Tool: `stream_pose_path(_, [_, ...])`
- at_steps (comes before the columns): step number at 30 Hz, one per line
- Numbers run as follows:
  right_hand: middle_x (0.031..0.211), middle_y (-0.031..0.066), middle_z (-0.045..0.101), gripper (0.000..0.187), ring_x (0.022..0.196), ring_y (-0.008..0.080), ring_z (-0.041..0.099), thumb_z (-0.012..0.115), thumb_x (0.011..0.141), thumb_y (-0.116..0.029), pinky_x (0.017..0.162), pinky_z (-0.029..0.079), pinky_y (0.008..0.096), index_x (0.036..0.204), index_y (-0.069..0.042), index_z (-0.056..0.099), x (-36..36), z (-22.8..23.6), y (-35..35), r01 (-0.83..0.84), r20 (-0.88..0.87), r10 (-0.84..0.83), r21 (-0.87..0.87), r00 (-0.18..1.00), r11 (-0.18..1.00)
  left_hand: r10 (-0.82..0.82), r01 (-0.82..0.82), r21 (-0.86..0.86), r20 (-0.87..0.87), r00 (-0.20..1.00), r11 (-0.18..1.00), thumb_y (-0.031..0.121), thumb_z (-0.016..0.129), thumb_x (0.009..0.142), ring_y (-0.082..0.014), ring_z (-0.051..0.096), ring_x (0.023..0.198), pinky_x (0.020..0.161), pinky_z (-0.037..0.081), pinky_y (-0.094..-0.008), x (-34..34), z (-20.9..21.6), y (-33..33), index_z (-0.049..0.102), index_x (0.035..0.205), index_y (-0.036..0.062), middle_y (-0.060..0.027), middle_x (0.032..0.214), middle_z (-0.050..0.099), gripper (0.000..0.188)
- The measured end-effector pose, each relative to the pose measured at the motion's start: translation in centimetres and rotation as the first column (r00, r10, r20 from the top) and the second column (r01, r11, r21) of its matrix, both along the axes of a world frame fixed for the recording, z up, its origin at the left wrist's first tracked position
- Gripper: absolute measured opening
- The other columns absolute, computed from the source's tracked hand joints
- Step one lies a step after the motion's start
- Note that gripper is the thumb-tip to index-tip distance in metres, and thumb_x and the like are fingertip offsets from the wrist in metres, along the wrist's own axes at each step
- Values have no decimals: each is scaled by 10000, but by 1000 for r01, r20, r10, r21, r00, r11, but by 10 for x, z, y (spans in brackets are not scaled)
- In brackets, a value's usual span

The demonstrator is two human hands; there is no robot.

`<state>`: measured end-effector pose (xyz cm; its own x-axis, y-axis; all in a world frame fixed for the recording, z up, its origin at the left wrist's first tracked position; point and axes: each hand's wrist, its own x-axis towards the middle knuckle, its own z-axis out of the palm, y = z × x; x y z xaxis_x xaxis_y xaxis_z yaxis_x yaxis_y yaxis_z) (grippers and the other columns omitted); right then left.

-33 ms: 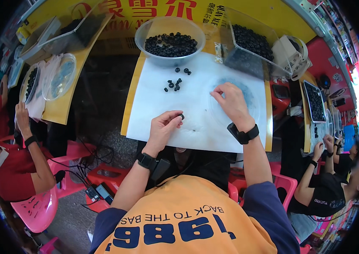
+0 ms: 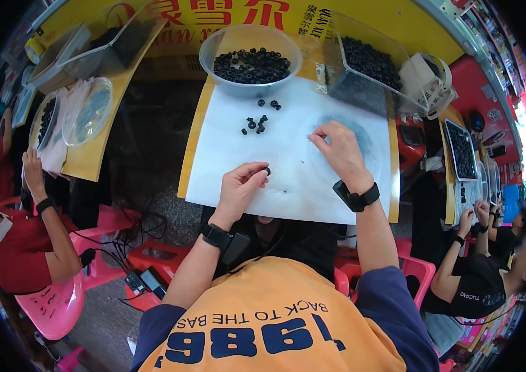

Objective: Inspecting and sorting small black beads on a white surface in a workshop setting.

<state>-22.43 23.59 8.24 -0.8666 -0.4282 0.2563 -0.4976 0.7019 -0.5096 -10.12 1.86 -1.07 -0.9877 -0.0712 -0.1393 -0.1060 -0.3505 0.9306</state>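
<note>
My left hand (image 2: 242,188) is above the near part of a white sheet (image 2: 213,167), with thumb and forefinger closed on a small black ring-shaped part (image 2: 267,171). Farther right, my right hand (image 2: 339,149) has its thumb and forefinger pinched together; whatever sits between the tips is too small to make out. Under and beside that hand lies a shallow clear round dish (image 2: 371,139) with a bluish patch of fine pieces. Several loose black parts (image 2: 251,125) lie on the sheet beyond my left hand.
At the far edge stands a clear round bowl (image 2: 247,88) of black parts. A clear rectangular bin (image 2: 362,93) of similar parts is right of it, beside a white container (image 2: 418,80). People sit at tables on both sides, with pink stools (image 2: 52,304) and cables (image 2: 114,263) below.
</note>
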Motion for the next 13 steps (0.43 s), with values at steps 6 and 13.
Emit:
stream_pose_path(6, [779,153,641,193,782,340,622,686,883,-190,713,488,434,838,-6,722,12,-2,-17,0,-37,2,38,999,999,3,-3,6,-4,1000,1000,64,641,954,-92,632,835,764,514,-221,1,2,0,668,1175,-38,-88,994,718,245])
stream_pose_path(13, [806,153,664,157,815,340,640,682,874,-160,730,504,430,845,-12,726,20,-5,-11,-21,-61,23,28,998,999,6,-5,34,-9,1000,999,68,641,956,-96,632,847,769,517,-226,1,1,0,664,1185,-37,-95,1002,717,253])
